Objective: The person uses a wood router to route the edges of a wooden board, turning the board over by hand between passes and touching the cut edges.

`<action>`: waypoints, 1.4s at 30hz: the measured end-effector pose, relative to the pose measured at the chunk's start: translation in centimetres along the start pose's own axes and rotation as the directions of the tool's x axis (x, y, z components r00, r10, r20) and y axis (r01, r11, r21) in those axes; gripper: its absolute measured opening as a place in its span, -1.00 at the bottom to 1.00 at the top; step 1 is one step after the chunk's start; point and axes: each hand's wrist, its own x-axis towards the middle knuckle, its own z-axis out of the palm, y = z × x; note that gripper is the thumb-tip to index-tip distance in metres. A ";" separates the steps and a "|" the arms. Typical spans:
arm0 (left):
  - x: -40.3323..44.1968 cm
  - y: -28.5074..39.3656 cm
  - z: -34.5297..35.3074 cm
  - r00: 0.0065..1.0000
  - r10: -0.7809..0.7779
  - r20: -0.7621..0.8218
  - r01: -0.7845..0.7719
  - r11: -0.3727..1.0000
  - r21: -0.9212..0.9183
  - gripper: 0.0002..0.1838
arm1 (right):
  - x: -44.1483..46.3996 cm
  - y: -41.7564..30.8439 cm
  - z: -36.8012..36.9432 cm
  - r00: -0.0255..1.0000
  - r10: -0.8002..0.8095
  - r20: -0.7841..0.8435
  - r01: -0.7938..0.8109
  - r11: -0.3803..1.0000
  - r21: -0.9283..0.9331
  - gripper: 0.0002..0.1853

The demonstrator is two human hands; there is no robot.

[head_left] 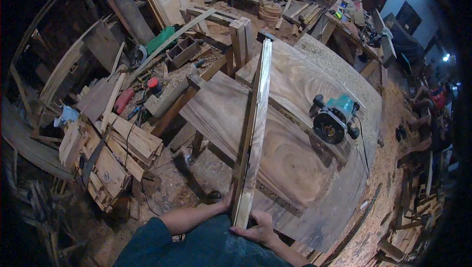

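A long, narrow wooden batten [254, 139] with a lengthwise groove or split points away from my body, over two grained wood panels. Its near end is in my right hand [258, 227], thumb on one side and fingers curled round. My left hand [228, 203] grips the batten's left side close by; the fingers are mostly hidden behind the wood. A dark block-like piece [265, 36] sits at the far end. Under the batten lie the near panel [295, 163] and the farther panel [305, 77]. On the right, a teal router [339, 112] rests on its side, base facing me.
Stacked offcuts [115, 154], a red container [124, 100] and an open wooden box [183, 53] stand left. A black cord [364, 149] trails from the router. Upright posts [241, 40] rise beyond the panels. Shavings cover the floor [393, 119] at right, near more scrap wood.
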 end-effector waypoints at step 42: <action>0.2 -0.2 -0.2 0.992 0.055 0.110 -0.044 0.994 -0.101 -0.16 | -0.2 0.5 0.1 1.000 0.018 0.012 -0.018 0.999 -0.033 -0.59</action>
